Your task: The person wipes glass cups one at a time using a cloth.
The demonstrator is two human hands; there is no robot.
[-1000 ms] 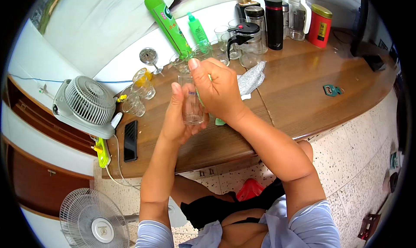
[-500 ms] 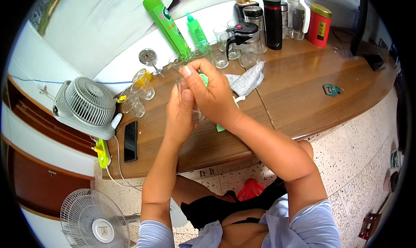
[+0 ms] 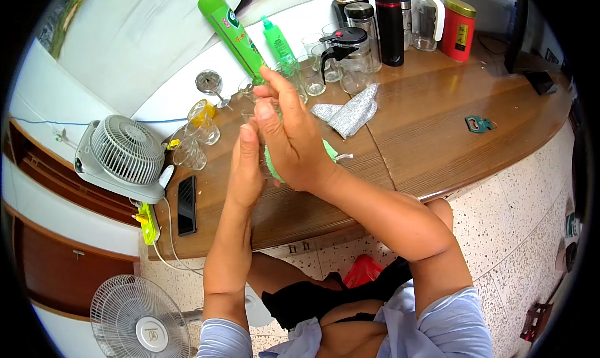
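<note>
My left hand (image 3: 247, 170) is raised over the table, thumb upright, curled round a clear glass that shows only in slivers between my hands. Against it from the right lies my right hand (image 3: 290, 139), thumb and fingers fairly straight, with a green cloth (image 3: 272, 165) under its palm. Part of that cloth and its white loop stick out past the right wrist. My hands hide most of the glass and the cloth. A grey cloth (image 3: 351, 115) lies crumpled on the table, just right of my right hand.
On the wooden table (image 3: 431, 145) stand clear glasses (image 3: 190, 155), a black-lidded glass pot (image 3: 356, 64), a black flask (image 3: 389, 30), a red tin (image 3: 458, 31) and green bottles (image 3: 231, 36). A phone (image 3: 187, 205), a small fan (image 3: 128, 155) and a bottle opener (image 3: 479, 125) are there too.
My right hand's fingers have straightened and point further up. Both hands have shifted slightly left, and more of the green cloth shows under the right palm.
</note>
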